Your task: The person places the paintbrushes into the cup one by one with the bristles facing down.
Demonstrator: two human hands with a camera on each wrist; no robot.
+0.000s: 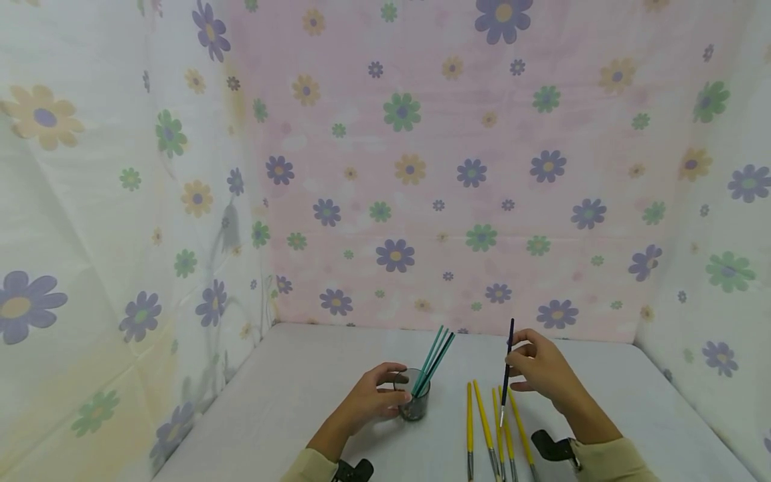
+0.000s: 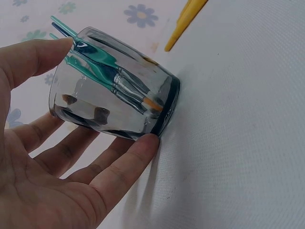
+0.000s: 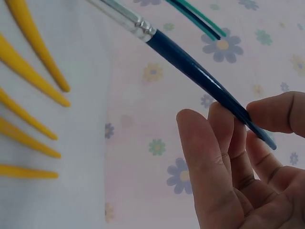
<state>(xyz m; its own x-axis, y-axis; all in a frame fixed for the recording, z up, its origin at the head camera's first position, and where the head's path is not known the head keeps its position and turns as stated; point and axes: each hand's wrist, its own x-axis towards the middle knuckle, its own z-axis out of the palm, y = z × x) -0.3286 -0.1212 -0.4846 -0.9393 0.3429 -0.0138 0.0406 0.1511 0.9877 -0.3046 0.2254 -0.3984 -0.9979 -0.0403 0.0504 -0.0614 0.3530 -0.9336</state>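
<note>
A clear drinking glass [image 1: 417, 410] with a dark base stands on the white table, and my left hand [image 1: 369, 399] grips its side. In the left wrist view the thumb is at the rim and the fingers curl round the glass's far side. Several thin paintbrushes [image 1: 435, 358], teal and dark blue, lean in the glass with their bristles down. Between thumb and fingertips my right hand [image 1: 545, 375] pinches a dark blue paintbrush [image 3: 190, 67] near its handle end. That brush hangs bristles down, its silver ferrule overlapping the yellow brushes in the head view.
Several yellow-handled paintbrushes [image 1: 470, 415] lie side by side on the white tabletop [image 1: 301, 365], right of the glass, handle ends pointing away from me. Flower-patterned cloth [image 1: 373, 147] hangs behind the table and along both sides.
</note>
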